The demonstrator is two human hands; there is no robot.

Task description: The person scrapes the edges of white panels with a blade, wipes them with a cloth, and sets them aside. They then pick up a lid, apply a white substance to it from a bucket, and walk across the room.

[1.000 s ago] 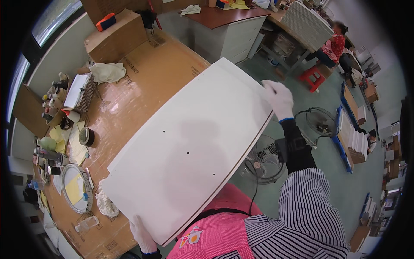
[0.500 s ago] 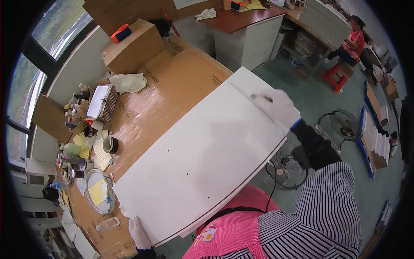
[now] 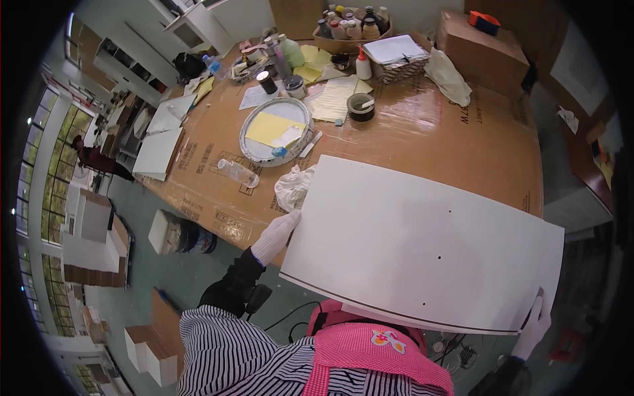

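Observation:
A large white panel (image 3: 370, 231) with three small dark holes lies over the near side of the cardboard-covered table, a dark groove running along its near edge. My left hand (image 3: 273, 239), in a white glove, grips the panel's left edge beside a crumpled white rag (image 3: 293, 190). At the panel's near right corner is my right hand (image 3: 535, 328), also gloved, its fingers closed around a small grey piece (image 3: 540, 292) that the fingers mostly hide. What that piece is, I cannot tell.
Behind the panel stand a round tub lid (image 3: 248, 142) with yellow paper, a clear bottle (image 3: 238, 173), a dark open jar (image 3: 361, 113) and a box of bottles (image 3: 383, 36). A cardboard box (image 3: 485, 56) sits at the far right. A bucket (image 3: 168, 231) stands on the floor at left.
My view has swung left. My right hand has moved from the panel's far right part to its near right corner. The left hand stays at the panel's left edge.

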